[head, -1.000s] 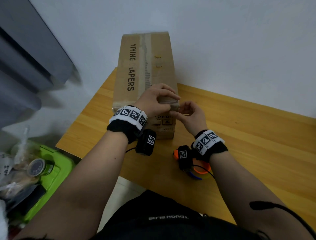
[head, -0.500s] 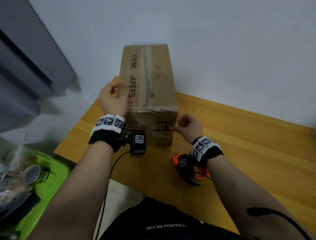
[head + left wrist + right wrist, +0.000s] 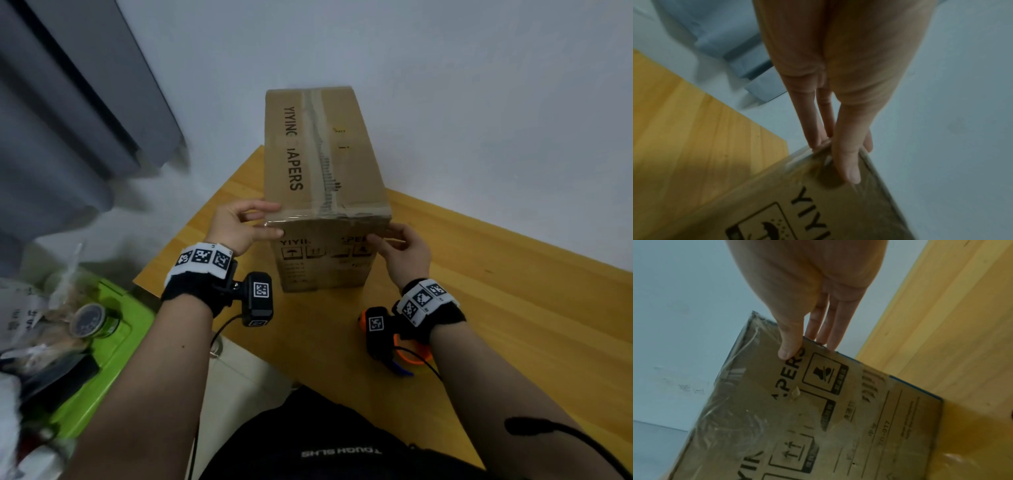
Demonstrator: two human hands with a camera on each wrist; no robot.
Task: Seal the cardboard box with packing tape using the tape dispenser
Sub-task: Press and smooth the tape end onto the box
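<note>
Now gripping box (image 3: pixel 325 171) corners, both hands.

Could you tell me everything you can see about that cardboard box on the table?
The cardboard box is a long brown carton lying closed on the wooden table, its far end near the white wall. Black letters and handling symbols are printed on it. Clear tape runs along the top seam and wraps the near top edge, looking wrinkled. The left hand pinches its near left top corner, thumb on the front face; the right hand pinches the near right corner the same way.
</note>
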